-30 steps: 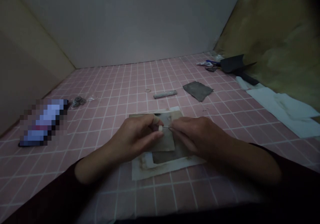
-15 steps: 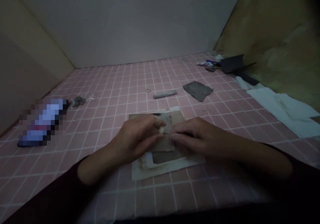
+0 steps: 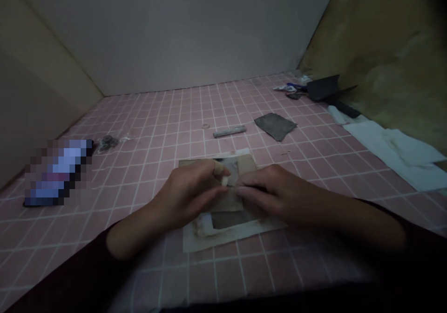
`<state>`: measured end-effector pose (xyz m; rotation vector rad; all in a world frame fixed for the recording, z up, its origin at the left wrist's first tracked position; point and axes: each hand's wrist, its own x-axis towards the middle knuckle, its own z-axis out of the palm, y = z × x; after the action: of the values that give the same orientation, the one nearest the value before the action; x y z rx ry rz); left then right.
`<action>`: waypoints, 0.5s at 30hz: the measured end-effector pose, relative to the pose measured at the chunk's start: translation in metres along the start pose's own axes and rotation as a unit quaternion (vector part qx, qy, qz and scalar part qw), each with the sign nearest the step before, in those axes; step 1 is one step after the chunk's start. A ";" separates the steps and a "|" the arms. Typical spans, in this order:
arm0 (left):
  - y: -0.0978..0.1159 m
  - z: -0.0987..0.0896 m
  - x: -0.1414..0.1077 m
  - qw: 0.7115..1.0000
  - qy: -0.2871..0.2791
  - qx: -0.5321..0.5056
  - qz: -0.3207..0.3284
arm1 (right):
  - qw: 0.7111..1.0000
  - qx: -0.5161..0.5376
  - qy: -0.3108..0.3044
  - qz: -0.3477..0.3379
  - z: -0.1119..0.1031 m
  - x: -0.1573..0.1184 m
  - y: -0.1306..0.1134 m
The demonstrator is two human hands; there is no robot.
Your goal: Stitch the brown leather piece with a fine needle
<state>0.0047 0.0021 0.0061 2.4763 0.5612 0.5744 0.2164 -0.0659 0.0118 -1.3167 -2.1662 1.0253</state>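
Note:
My left hand pinches a small whitish piece, possibly a ring, between thumb and fingers. A beige wrap goes round one of its fingers. Close beside it, my right hand has thumb and forefinger pressed together; what lies between them is too small and dim to tell. Both hands are over a small stack of worn sheets, with a pale stained sheet at the bottom and a dark grey one on it. The hands hide part of the stack.
Beyond the hands lie a pale ring, a grey rolled tube and a dark grey sheet. A blurred-out phone and a clear bag of grey rings sit left. White sheets and a black folded piece lie right.
Both hands stay almost in place, with only slight finger movement at the small whitish piece. The whole view has shifted very slightly.

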 end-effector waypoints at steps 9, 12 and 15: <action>0.001 -0.001 0.000 1.000 -0.009 -0.017 0.007 | 0.996 -0.084 0.038 -0.011 0.004 0.000 0.002; 0.003 -0.004 0.002 0.998 -0.010 -0.055 -0.041 | 0.968 -0.226 0.101 -0.038 0.012 -0.002 0.006; 0.003 -0.005 0.003 0.997 -0.014 -0.060 -0.055 | 0.957 -0.267 0.108 -0.041 0.014 -0.003 0.008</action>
<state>0.0055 0.0032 0.0123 2.3204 0.6285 0.5134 0.2130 -0.0719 -0.0033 -1.4613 -2.3848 0.2421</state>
